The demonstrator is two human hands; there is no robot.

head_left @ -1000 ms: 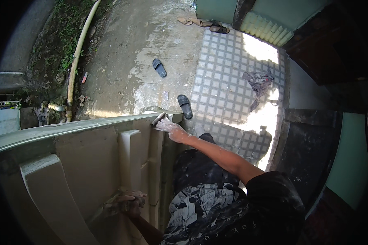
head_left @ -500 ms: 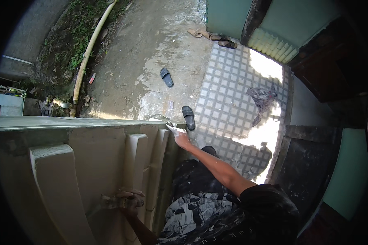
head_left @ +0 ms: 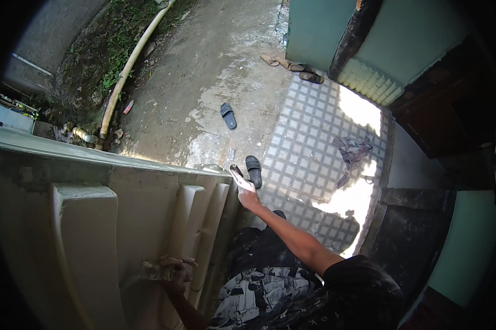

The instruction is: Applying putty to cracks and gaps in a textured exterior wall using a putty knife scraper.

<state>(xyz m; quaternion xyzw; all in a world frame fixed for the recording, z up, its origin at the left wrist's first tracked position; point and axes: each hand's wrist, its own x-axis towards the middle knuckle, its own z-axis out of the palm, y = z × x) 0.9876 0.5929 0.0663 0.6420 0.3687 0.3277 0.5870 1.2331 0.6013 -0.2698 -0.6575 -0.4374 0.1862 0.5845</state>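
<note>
My right hand is reached out to the end of the wall's top edge. Its fingers are closed on a white-smeared hand tool with a dark end; its exact kind is unclear. Lower down, beside the wall's grey face, my left hand is closed around a pale, flat tool that looks like a scraper. Shadow and blur hide the far end of that one. The low wall carries raised upright ribs, the nearest a broad moulded one.
Two dark slide sandals lie apart beyond the wall's end. A crumpled cloth rests on the patterned tile floor. More footwear lines the tile's far edge. A yellowish pipe runs along the weedy bank.
The view has shifted, so the wall and sandals appear slightly lower and tilted. My right hand has turned a little at the wall's end; both hands keep their hold.
</note>
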